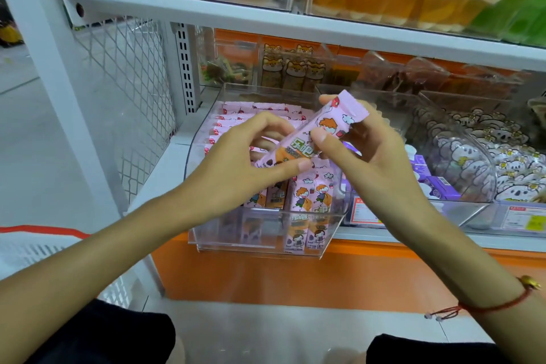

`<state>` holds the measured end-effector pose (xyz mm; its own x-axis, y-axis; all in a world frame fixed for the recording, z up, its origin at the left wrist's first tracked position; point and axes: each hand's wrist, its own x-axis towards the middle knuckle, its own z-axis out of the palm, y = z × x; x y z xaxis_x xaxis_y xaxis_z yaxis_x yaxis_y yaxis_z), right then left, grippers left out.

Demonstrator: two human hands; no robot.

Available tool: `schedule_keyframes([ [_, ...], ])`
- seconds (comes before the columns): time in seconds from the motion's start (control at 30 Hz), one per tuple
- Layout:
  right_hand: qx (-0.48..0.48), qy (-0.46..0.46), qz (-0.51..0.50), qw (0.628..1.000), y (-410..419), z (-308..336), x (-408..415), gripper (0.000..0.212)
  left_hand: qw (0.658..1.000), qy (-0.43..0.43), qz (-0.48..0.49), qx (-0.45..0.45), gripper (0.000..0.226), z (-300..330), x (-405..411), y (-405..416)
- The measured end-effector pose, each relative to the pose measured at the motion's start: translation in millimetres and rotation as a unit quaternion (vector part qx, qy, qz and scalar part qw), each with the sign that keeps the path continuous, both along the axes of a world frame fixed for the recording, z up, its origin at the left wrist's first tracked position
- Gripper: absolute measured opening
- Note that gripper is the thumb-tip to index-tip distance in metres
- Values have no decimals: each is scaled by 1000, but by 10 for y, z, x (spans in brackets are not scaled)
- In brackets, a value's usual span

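A pink snack packet [317,127] with a cartoon child printed on it is held slanted above a clear plastic bin [266,245]. My left hand [236,168] pinches its lower end between thumb and fingers. My right hand [372,154] grips its upper end, thumb across the front. The bin sits on a white shelf and holds several more of the same pink packets [310,195], in rows at the back and standing upright at the front.
Neighbouring clear bins hold koala-print sweets [472,156] and purple boxes [437,186]. Fox-print packets [292,71] stand behind. An upper shelf [266,18] overhangs. A white post [59,83] and mesh side panel stand left, a white basket [44,245] lower left.
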<state>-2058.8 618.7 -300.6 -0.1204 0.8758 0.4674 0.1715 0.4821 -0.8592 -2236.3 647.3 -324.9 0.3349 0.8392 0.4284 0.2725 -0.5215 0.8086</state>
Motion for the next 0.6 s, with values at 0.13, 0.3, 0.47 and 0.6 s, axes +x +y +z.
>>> schedule_keyframes([
  [0.13, -1, -89, -35, 995, 75, 108, 145, 47, 960, 266, 65, 61, 69, -17, -188, 93],
  [0.3, -30, -248, -13, 968, 189, 108, 81, 43, 899, 407, 111, 113, 48, -87, -241, 138],
  [0.47, 7, -372, -18, 928, 256, -119, -85, 37, 900, 403, 121, 110, 45, -79, -236, 144],
  [0.6, 145, -542, -74, 825, 280, -295, -112, 28, 916, 371, 117, 100, 48, -81, -236, 131],
])
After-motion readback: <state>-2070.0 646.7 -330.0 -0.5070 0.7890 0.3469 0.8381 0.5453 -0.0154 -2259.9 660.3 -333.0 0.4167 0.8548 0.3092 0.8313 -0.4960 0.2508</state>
